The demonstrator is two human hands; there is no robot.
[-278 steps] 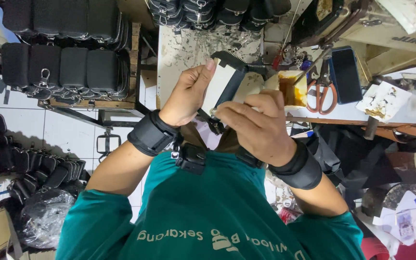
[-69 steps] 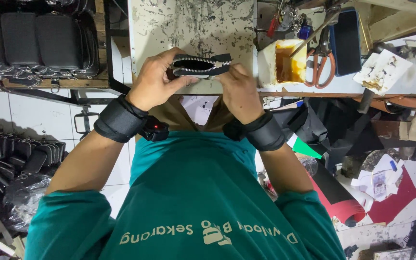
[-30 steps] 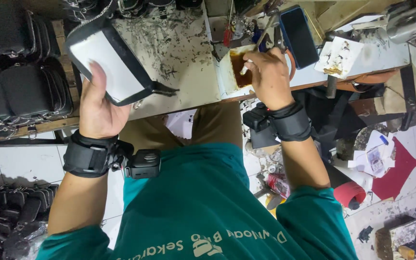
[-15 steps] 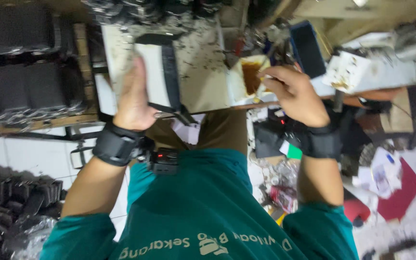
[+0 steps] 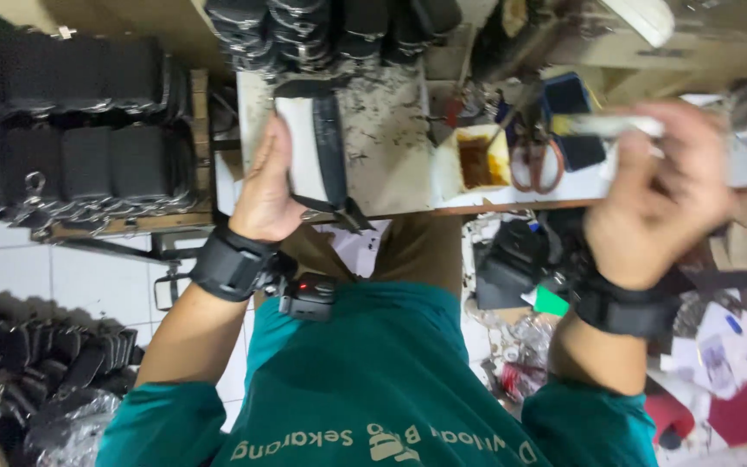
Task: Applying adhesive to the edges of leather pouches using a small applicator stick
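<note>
My left hand [image 5: 265, 195] is clamped on the half-made pouch [image 5: 309, 143], center-left over the bench [image 5: 382, 147], long axis up the frame, white lining showing. My right hand [image 5: 650, 199], pinched around a brush [image 5: 603, 125], is mid-right. Gluing looks unfinished; the glue tub [image 5: 475, 160] sits beyond, finished pouches [image 5: 79, 130] upper left.

Scissors [image 5: 536, 164] beside glue tub [image 5: 475, 161] on bench; black pouches [image 5: 71, 156] stacked on left shelf; white floor tiles [image 5: 88, 281] below.
</note>
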